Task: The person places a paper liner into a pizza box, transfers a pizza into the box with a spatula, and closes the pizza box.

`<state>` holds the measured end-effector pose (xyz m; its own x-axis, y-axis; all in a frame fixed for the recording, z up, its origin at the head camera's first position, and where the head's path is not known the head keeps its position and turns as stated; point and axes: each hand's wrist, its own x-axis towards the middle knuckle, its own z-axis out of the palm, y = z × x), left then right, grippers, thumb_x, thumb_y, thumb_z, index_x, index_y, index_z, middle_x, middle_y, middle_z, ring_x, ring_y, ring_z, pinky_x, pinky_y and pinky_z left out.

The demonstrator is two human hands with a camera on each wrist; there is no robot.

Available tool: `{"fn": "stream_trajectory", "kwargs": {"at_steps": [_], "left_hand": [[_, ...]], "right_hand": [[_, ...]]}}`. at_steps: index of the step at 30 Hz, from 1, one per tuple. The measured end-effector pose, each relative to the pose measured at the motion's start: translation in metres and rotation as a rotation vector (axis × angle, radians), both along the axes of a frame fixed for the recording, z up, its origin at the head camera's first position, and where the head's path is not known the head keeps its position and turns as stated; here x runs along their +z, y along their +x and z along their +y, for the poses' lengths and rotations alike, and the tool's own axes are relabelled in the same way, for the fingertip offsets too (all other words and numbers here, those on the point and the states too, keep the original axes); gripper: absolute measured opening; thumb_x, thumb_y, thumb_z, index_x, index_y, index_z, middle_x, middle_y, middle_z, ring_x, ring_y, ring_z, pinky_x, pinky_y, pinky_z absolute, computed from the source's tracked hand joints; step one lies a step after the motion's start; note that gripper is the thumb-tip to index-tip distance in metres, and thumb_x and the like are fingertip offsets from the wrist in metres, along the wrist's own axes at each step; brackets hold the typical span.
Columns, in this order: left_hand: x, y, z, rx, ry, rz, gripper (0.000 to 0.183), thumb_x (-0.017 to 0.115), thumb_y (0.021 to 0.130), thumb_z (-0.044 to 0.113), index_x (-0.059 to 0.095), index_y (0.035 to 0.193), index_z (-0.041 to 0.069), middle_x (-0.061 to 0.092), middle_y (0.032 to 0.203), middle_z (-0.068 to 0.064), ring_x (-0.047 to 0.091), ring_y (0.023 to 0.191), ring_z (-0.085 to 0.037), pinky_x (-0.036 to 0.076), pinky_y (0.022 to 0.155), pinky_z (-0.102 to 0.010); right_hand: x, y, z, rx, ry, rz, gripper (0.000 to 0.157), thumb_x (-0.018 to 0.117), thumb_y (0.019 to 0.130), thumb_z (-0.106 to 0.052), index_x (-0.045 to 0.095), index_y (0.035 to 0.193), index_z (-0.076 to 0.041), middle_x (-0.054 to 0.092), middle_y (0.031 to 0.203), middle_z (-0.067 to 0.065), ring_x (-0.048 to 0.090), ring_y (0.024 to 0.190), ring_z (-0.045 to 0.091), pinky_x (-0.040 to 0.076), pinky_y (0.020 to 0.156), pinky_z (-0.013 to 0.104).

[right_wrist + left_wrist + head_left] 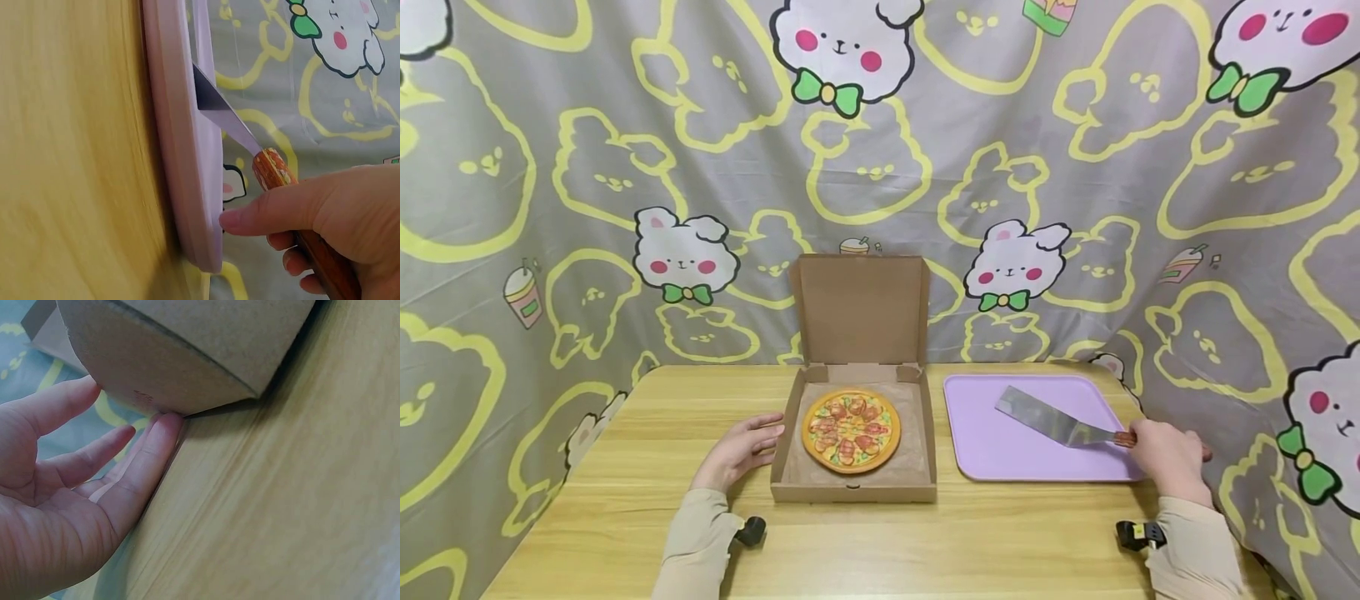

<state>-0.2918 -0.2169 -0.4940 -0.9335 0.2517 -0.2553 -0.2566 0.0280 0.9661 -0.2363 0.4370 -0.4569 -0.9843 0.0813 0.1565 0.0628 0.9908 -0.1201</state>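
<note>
A round toy-like pizza [852,432] lies in a brown cardboard pizza box [853,493], whose lid [862,310] stands up at the back. At the box's left side is my left hand [741,450], fingers loosely extended; in the left wrist view the fingertips [164,428] touch or nearly touch the cardboard wall. My right hand [1170,457] grips the wooden handle [325,262] of a metal spatula [1052,417]. Its wide blade is over the purple tray [977,462]; the right wrist view shows the blade partly hidden behind the tray's rim.
The wooden table [1000,542] carries the box in the middle and the tray to its right, with a gap between them. A grey patterned curtain [880,167] hangs behind and along both sides. Each sleeve has a small black wrist camera [750,532].
</note>
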Motion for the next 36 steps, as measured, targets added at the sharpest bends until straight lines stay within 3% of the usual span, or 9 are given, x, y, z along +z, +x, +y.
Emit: {"fn": "stream_trajectory", "kwargs": {"at_steps": [11, 24, 30, 36], "left_hand": [[0.0, 0.0, 0.0, 0.01, -0.011, -0.006, 0.064, 0.057, 0.098, 0.018, 0.026, 0.15, -0.005, 0.064, 0.12, -0.005, 0.065, 0.097, -0.008, 0.055, 0.085, -0.03], [0.0, 0.0, -0.002, -0.002, -0.005, -0.001, 0.065, 0.057, 0.098, 0.018, 0.025, 0.15, -0.005, 0.064, 0.12, -0.004, 0.065, 0.099, -0.009, 0.055, 0.086, -0.031], [-0.001, 0.001, -0.002, -0.006, 0.004, -0.004, 0.065, 0.057, 0.098, 0.017, 0.025, 0.15, -0.005, 0.064, 0.12, -0.005, 0.065, 0.099, -0.009, 0.056, 0.086, -0.031], [0.0, 0.001, 0.0, 0.005, 0.002, -0.01, 0.063, 0.058, 0.098, 0.017, 0.028, 0.149, -0.004, 0.065, 0.12, -0.006, 0.066, 0.098, -0.01, 0.056, 0.085, -0.031]], "right_hand": [[0.007, 0.0, -0.013, -0.026, -0.02, -0.002, 0.009, 0.062, 0.079, -0.004, 0.061, 0.072, -0.009, 0.066, 0.078, 0.024, 0.058, 0.07, 0.039, 0.025, 0.07, 0.068], [0.014, 0.003, -0.018, -0.004, -0.06, -0.043, 0.014, 0.063, 0.084, -0.01, 0.059, 0.071, -0.013, 0.067, 0.08, 0.018, 0.058, 0.076, 0.039, 0.023, 0.068, 0.068], [0.02, 0.005, -0.023, 0.017, -0.098, -0.006, 0.003, 0.066, 0.081, -0.013, 0.065, 0.079, -0.012, 0.065, 0.082, 0.014, 0.057, 0.084, 0.042, 0.028, 0.067, 0.067], [0.027, 0.007, -0.029, 0.039, -0.077, 0.015, 0.021, 0.071, 0.079, -0.017, 0.066, 0.095, -0.004, 0.066, 0.092, 0.02, 0.057, 0.087, 0.044, 0.033, 0.066, 0.064]]}}
